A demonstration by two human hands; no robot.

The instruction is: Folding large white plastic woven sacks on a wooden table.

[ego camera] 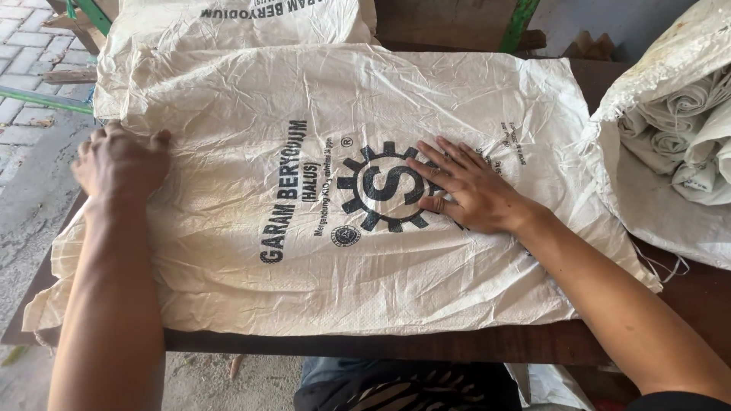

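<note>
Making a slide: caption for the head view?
Left hand grips white woven sack's edge; right hand presses it flat.

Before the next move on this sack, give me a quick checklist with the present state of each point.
1. Left hand on the sack: ok, it grips the left edge, fingers curled over it.
2. Right hand flat: ok, palm down on the black round print, fingers spread.
3. Sack lying flat: not ok, creased all over.
4. Sack fully on the table: not ok, its near left corner hangs past the edge.
5. Space at right: not ok, an open bag of rolled sacks lies close by.
6. What lies under the sack: cannot tell, though a second sack shows behind it.
</note>
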